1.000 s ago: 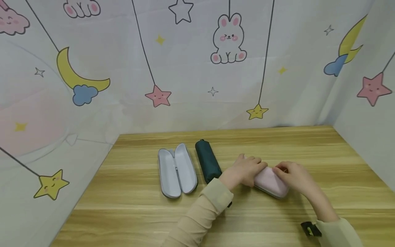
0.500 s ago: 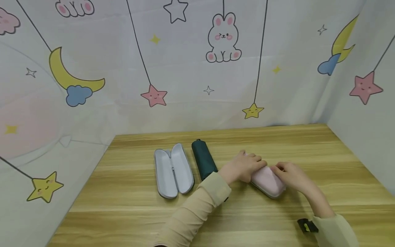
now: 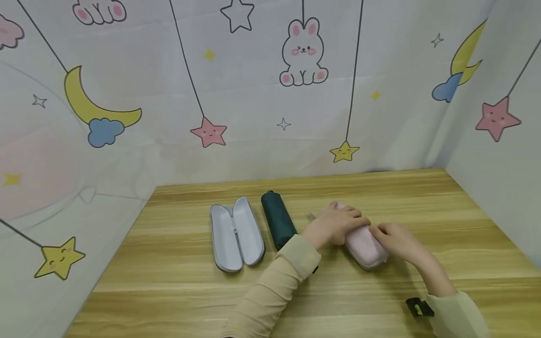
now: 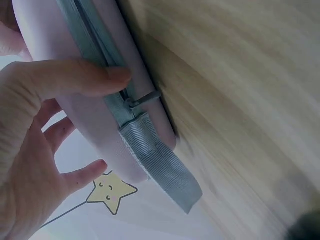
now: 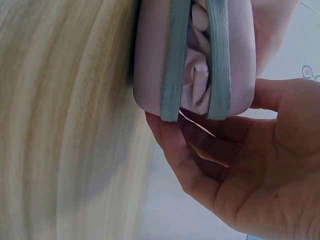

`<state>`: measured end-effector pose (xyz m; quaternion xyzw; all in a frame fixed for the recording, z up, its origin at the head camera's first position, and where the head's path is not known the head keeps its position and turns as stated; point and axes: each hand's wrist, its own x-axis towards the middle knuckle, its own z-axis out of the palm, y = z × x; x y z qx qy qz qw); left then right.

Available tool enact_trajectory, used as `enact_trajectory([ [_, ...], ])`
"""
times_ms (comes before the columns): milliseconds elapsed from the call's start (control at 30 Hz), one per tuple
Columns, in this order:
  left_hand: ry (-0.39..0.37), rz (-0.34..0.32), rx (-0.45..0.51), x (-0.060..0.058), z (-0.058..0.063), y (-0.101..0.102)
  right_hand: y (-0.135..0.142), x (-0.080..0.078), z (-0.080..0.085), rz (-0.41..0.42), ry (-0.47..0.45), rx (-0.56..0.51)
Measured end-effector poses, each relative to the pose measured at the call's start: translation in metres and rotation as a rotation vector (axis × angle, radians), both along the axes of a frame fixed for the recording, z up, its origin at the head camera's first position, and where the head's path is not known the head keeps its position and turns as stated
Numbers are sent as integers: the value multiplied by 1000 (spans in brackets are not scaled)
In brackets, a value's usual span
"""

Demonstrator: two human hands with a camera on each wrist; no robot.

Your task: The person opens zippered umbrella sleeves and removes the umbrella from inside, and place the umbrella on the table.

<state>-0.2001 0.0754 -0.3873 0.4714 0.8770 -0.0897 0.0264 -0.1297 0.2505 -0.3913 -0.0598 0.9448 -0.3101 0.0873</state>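
Observation:
Both hands are on a pink zippered case [image 3: 366,246] with grey zipper tape, on the right half of the table. My left hand [image 3: 338,224] grips its far end. In the left wrist view the left thumb lies on the zipper tape beside the zipper pull [image 4: 145,99], near a grey fabric tab [image 4: 167,167]. My right hand [image 3: 399,240] holds the near end, fingers curled at the zipper edge and thumb on the pink shell. In the right wrist view the zipper gapes there, and crumpled pink fabric [image 5: 196,80] shows inside.
Left of the hands, a dark green rolled bundle [image 3: 278,218], like a folded umbrella, lies on the wooden table [image 3: 181,300]. Farther left is an open case [image 3: 236,234] with a pale grey lining. A printed curtain [image 3: 253,94] hangs behind the table.
The pink case has turned slightly and its far end has risen a little, with a tab showing left of the left hand. Both hands keep hold of it. The head view has shifted slightly.

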Motion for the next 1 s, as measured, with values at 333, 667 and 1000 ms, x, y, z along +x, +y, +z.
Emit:
enact_trajectory([
  [333, 99, -22, -33, -2, -4, 7, 1, 1, 1, 0, -58, -34],
  [667, 170, -11, -70, -6, -5, 17, 4, -1, 0, -2, -78, -42],
  [1000, 236, -16, -71, -5, -7, 20, 5, 0, 4, -48, -70, -2],
])
